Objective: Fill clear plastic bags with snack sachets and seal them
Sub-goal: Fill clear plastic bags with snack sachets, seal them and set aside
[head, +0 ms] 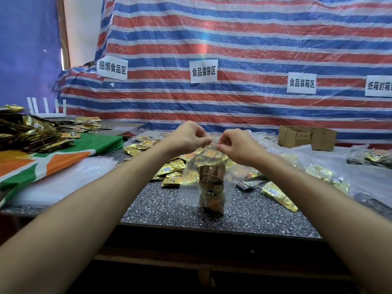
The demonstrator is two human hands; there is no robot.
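Clear plastic bag (pixel 206 183) holding brown snack sachets (pixel 212 188) hangs just below the left hand (pixel 187 135) and right hand (pixel 237 143), each pinching its top edge, seemingly to close the seal, over a speckled grey tabletop (pixel 165 209)

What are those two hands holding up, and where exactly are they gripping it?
A clear plastic bag with snack sachets inside; the left hand and right hand each pinch its top edge.
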